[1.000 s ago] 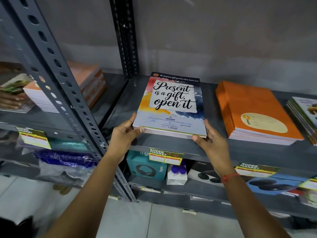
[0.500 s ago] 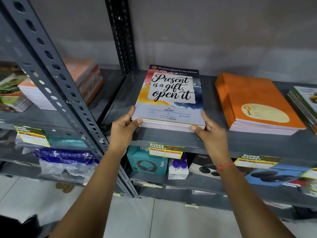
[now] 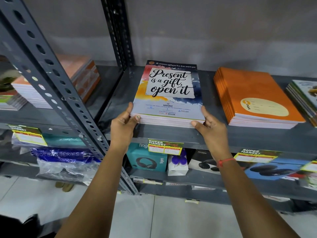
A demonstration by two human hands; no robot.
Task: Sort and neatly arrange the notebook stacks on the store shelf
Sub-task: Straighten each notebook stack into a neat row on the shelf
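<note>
A stack of notebooks with a colourful "Present is a gift, open it" cover (image 3: pixel 169 90) lies on the grey metal shelf (image 3: pixel 171 134). My left hand (image 3: pixel 122 123) grips the stack's near left corner, thumb on the front edge and fingers along the left side. My right hand (image 3: pixel 210 129) grips the near right corner the same way. To the right lies an orange notebook stack (image 3: pixel 253 98), and a further stack (image 3: pixel 305 98) sits at the right edge. The stacks do not touch.
A perforated grey upright (image 3: pixel 51 79) crosses the left foreground; behind it the neighbouring shelf holds a peach-covered stack (image 3: pixel 56 83) and a smaller stack (image 3: pixel 8 98). Below are headphone boxes (image 3: pixel 147 160), price tags (image 3: pixel 165 148) and bagged goods (image 3: pixel 65 160).
Both hands stayed on the stack's near corners and it shifted slightly toward the back of the shelf. The camera moved in closer.
</note>
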